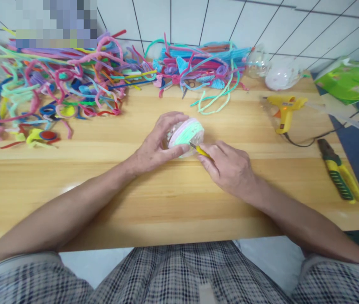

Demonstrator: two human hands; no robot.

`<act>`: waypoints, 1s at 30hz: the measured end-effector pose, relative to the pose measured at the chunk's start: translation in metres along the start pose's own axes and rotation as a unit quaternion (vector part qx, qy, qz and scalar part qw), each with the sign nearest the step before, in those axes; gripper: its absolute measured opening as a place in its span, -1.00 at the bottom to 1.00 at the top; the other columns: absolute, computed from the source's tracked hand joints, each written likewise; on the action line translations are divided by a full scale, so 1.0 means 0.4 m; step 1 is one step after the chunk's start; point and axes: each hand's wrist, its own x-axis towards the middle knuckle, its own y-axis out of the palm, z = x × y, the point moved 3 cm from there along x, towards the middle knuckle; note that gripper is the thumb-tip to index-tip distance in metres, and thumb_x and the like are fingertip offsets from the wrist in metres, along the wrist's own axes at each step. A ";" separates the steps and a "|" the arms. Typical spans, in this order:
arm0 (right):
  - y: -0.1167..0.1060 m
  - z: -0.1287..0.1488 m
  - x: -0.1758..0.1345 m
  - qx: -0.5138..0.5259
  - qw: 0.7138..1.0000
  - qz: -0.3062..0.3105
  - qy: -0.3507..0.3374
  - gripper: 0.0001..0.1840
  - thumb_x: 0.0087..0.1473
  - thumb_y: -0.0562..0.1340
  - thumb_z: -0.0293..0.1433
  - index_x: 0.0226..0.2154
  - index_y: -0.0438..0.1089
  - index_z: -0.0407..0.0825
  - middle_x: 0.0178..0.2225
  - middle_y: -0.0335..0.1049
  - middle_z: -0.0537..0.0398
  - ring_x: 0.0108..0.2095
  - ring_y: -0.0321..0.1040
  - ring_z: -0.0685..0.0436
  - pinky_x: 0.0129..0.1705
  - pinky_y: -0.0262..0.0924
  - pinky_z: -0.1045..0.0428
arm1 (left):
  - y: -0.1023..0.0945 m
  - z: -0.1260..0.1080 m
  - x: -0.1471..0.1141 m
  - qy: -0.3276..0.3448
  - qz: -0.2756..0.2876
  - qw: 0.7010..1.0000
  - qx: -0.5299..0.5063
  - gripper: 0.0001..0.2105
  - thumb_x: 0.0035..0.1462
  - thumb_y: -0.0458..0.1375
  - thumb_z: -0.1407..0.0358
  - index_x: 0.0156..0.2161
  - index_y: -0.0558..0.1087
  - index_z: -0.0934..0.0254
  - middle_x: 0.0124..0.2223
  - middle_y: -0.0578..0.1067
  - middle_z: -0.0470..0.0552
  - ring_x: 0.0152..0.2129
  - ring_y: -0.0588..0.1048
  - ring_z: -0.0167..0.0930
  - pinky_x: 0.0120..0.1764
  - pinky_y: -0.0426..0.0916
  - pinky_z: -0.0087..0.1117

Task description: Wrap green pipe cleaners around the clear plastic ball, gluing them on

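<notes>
A clear plastic ball [186, 131] with bands of pale lilac and mint-green pipe cleaner across it is held above the middle of the wooden table. My left hand [163, 141] wraps round its left side, with the thumb along the near edge. In my right hand [226, 164] is a small yellow-handled tool [203, 152] with a dark, thin tip, perhaps a craft knife. Its tip touches or nearly touches the ball beside my left thumb; which of the two I cannot tell. My right fingers are closed round the handle.
Tangled pipe cleaners [71, 80] lie along the back of the wooden table [154, 202], with scissors [184, 92] partly under them. Clear balls [282, 76] stand at back right. A yellow glue gun [285, 109] with its cord and green-yellow pliers [337, 173] lie on the right.
</notes>
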 end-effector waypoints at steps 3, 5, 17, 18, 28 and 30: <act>-0.009 0.002 -0.001 0.004 1.000 -0.020 -0.010 -0.79 0.55 0.18 -0.37 0.07 0.51 -0.05 -0.27 0.65 0.05 -0.29 0.61 -0.16 -0.27 0.45 -0.05 | 0.002 0.005 -0.001 0.010 -0.003 1.000 0.004 -0.36 0.44 0.32 -0.08 0.47 0.32 0.04 0.44 0.40 0.20 0.45 0.38 -0.07 0.51 0.33 0.04; -0.009 0.003 -0.004 0.015 0.999 -0.027 -0.010 -0.79 0.56 0.18 -0.38 0.11 0.49 -0.04 -0.25 0.69 0.05 -0.27 0.65 -0.16 -0.24 0.48 -0.04 | 0.002 0.007 0.000 0.012 -0.005 1.000 0.006 -0.37 0.44 0.32 -0.08 0.47 0.32 0.03 0.44 0.41 0.20 0.45 0.39 -0.06 0.50 0.34 0.05; 0.003 -0.021 -0.023 0.132 0.990 0.014 0.051 -0.74 0.61 0.08 -0.25 0.10 0.44 0.05 -0.22 0.73 0.05 -0.26 0.70 -0.17 -0.22 0.52 -0.03 | 0.003 0.012 0.001 0.005 -0.011 1.000 -0.002 -0.35 0.42 0.33 -0.13 0.47 0.34 0.01 0.43 0.41 0.18 0.42 0.42 -0.06 0.48 0.37 0.04; 0.002 -0.021 -0.024 0.134 0.990 0.014 0.042 -0.74 0.60 0.08 -0.28 0.09 0.46 0.05 -0.22 0.73 0.06 -0.25 0.70 -0.16 -0.20 0.53 -0.03 | 0.002 0.012 0.001 0.005 -0.011 1.000 -0.002 -0.35 0.42 0.33 -0.12 0.47 0.34 0.01 0.43 0.42 0.18 0.41 0.42 -0.06 0.48 0.37 0.04; -0.013 -0.024 -0.023 0.185 0.982 0.010 0.031 -0.56 0.56 0.09 -0.42 0.35 0.43 0.04 -0.20 0.63 0.05 -0.22 0.66 -0.14 -0.13 0.61 -0.04 | 0.003 0.015 -0.002 -0.008 -0.012 1.000 -0.019 -0.36 0.42 0.33 -0.11 0.47 0.32 -0.02 0.45 0.39 0.15 0.42 0.41 -0.05 0.49 0.36 0.07; -0.007 -0.027 -0.028 0.206 0.977 0.009 0.053 -0.57 0.53 0.14 -0.42 0.35 0.41 0.06 -0.11 0.69 0.03 -0.16 0.69 -0.16 -0.09 0.63 -0.05 | 0.004 0.016 -0.003 -0.010 -0.012 1.000 -0.023 -0.35 0.42 0.33 -0.11 0.47 0.32 -0.02 0.46 0.38 0.15 0.43 0.40 -0.06 0.49 0.36 0.06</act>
